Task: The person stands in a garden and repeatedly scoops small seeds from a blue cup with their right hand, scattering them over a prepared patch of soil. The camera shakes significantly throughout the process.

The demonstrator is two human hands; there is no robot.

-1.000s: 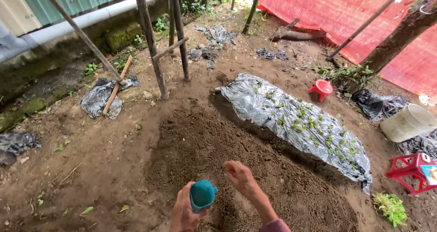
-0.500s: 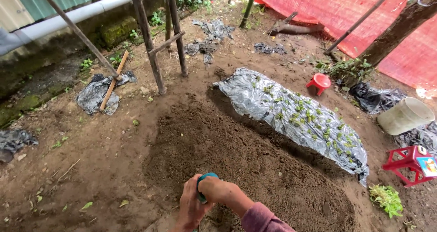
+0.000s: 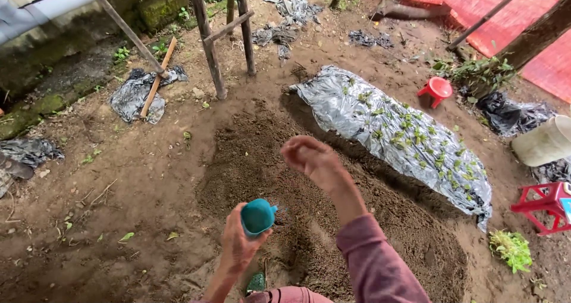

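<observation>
My left hand [image 3: 237,246] holds a small teal cup [image 3: 258,216] low in the view, its mouth turned up toward me. My right hand [image 3: 309,158] is raised out over the bed of dark loose soil [image 3: 333,214], fingers curled together; whether anything is in them is hidden. A pink sleeve [image 3: 377,261] covers my right forearm. The soil bed runs from in front of me toward the right.
A silver plastic sheet with several small green seedlings [image 3: 398,136] covers the neighbouring bed. Beyond stand wooden posts [image 3: 208,41], a red cup [image 3: 437,90], a white bucket [image 3: 544,141], a red stool [image 3: 541,205], a loose green plant clump [image 3: 511,249] and black plastic scraps [image 3: 140,95].
My right hand left the teal cup and swung up and forward over the soil. The view tilted down slightly. My left hand still holds the cup.
</observation>
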